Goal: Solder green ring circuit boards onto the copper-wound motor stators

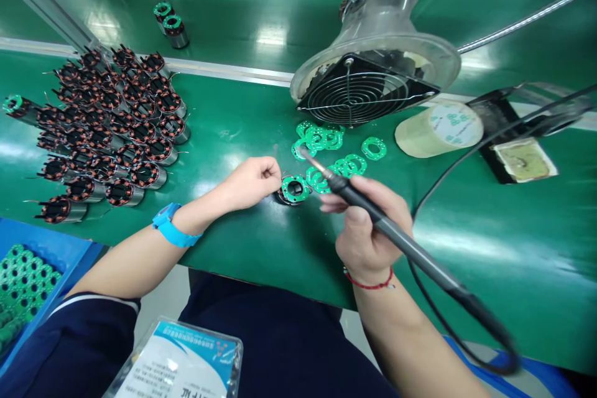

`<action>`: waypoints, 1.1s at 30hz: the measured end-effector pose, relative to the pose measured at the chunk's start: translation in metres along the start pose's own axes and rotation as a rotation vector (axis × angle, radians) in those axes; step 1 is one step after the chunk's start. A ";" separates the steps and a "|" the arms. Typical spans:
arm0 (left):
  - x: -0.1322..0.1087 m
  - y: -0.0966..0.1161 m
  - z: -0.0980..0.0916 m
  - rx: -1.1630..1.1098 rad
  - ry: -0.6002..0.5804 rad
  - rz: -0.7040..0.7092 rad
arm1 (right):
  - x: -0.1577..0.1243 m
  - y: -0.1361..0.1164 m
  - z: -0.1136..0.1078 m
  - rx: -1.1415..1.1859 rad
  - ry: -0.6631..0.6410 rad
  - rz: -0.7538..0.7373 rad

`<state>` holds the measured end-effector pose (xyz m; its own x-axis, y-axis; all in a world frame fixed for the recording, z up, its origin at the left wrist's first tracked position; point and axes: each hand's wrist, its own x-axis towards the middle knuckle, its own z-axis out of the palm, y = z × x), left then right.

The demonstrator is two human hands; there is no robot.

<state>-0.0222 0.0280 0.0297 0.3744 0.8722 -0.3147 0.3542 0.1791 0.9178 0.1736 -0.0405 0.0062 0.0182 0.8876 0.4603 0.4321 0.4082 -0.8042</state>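
My right hand (373,224) is wrapped around a soldering iron (396,233), its tip pointing up and left above some loose green ring boards (342,168). In front of me a motor stator (295,190) stands upright with a green ring-shaped circuit board on top. Just left of it is my left hand (252,183), thumb and fingers pinched together at the stator's edge. Thin wires show near those fingertips, but what the pinch holds, if anything, is hidden.
Many wound stators (112,118) stand grouped at the left. A fume extractor fan (354,90) hangs over the back. A tape roll (438,130) and a soldering sponge tray (525,158) sit at right. At lower left, a blue bin (79,261) holds boarded stators.
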 end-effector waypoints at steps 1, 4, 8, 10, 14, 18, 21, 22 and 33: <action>0.000 0.001 0.000 0.005 0.000 0.000 | 0.003 -0.002 0.002 0.021 -0.016 0.009; 0.000 0.001 0.000 0.038 0.011 -0.002 | 0.015 -0.008 0.007 -0.057 -0.220 -0.057; 0.001 -0.003 0.000 0.067 0.014 0.021 | 0.024 -0.007 0.009 -0.189 -0.474 -0.168; 0.001 -0.005 0.000 0.066 0.008 0.019 | 0.026 -0.004 0.008 -0.202 -0.452 -0.175; -0.003 -0.006 0.001 0.121 0.045 0.031 | 0.025 0.002 0.004 -0.299 -0.333 -0.165; -0.013 0.000 0.006 0.360 -0.037 0.114 | 0.024 0.007 0.002 -0.323 -0.234 -0.169; -0.017 0.002 0.009 0.572 -0.105 0.198 | 0.022 0.011 0.003 -0.260 -0.294 -0.164; -0.017 0.002 0.010 0.595 -0.099 0.217 | 0.022 0.012 0.005 -0.241 -0.322 -0.151; -0.018 0.006 0.003 0.397 0.134 0.336 | 0.017 0.003 0.019 -0.341 -0.207 -0.180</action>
<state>-0.0243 0.0123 0.0398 0.4196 0.9069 0.0386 0.5404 -0.2837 0.7921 0.1583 -0.0204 0.0041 -0.2509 0.8471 0.4685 0.6855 0.4972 -0.5318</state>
